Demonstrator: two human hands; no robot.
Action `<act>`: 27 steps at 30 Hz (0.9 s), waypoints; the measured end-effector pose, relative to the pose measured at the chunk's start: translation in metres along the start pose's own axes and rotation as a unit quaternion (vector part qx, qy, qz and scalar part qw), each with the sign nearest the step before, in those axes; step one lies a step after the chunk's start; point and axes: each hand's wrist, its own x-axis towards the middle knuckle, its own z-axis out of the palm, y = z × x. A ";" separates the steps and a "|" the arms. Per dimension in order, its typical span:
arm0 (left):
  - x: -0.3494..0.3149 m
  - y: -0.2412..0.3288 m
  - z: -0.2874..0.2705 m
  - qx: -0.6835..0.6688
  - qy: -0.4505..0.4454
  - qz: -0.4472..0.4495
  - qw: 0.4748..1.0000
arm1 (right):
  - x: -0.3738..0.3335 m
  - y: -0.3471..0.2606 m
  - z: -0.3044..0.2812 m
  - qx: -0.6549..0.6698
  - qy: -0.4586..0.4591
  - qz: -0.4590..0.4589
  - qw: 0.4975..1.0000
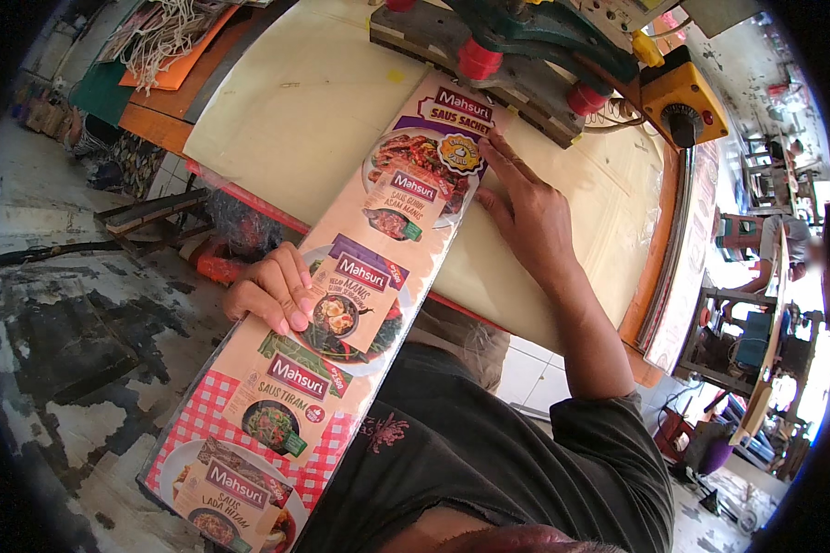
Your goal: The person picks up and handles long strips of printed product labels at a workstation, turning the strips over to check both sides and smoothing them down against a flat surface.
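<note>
A long printed cardboard panel (385, 251) with pictures of food dishes and sachets runs diagonally across the head view. It looks glossy and seems to have some thickness at its edge, perhaps a stack. My left hand (273, 289) grips its left edge around mid-length, fingers curled over the top; the thumb is mostly hidden. With fingers stretched out, my right hand (523, 201) rests against the right edge near the far end. That end lies on a cream tabletop (295, 101), close against the metal base of a press machine (544, 55). The near end reaches past the table, beside my body.
Red round knobs (479, 59) sit on the press, and a yellow control box (684, 101) with a black dial hangs at its right. White cords (161, 41) lie on orange sheets at far left. A person (782, 249) is at a bench far right.
</note>
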 end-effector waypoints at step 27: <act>0.004 0.000 -0.007 -0.007 -0.031 -0.004 0.999 | 0.000 0.001 0.001 -0.006 0.005 -0.001 1.000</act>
